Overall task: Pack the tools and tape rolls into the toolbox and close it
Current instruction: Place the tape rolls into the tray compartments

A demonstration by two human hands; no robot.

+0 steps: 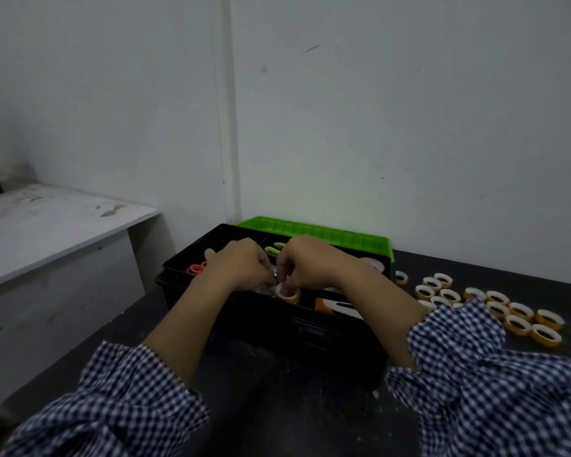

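The black toolbox (277, 328) stands open on the dark table, its green lid (314, 230) tipped back toward the wall. Both my hands are over its front part, fingers curled. My right hand (310, 262) pinches the top of a small yellow tape roll (289, 295) at the box's front edge. My left hand (241, 267) meets it there, fingertips curled on the same roll or something small beside it; the contact is partly hidden. Inside the box lie orange-handled scissors (197, 268), a green-handled tool (274, 249), a larger tape roll (374, 263) and an orange and white knife (335, 306).
Several small yellow tape rolls (495, 306) lie loose on the dark table (277, 407) right of the toolbox. A white shelf (53, 225) stands at the left, lower wall behind it. The white wall runs close behind the box.
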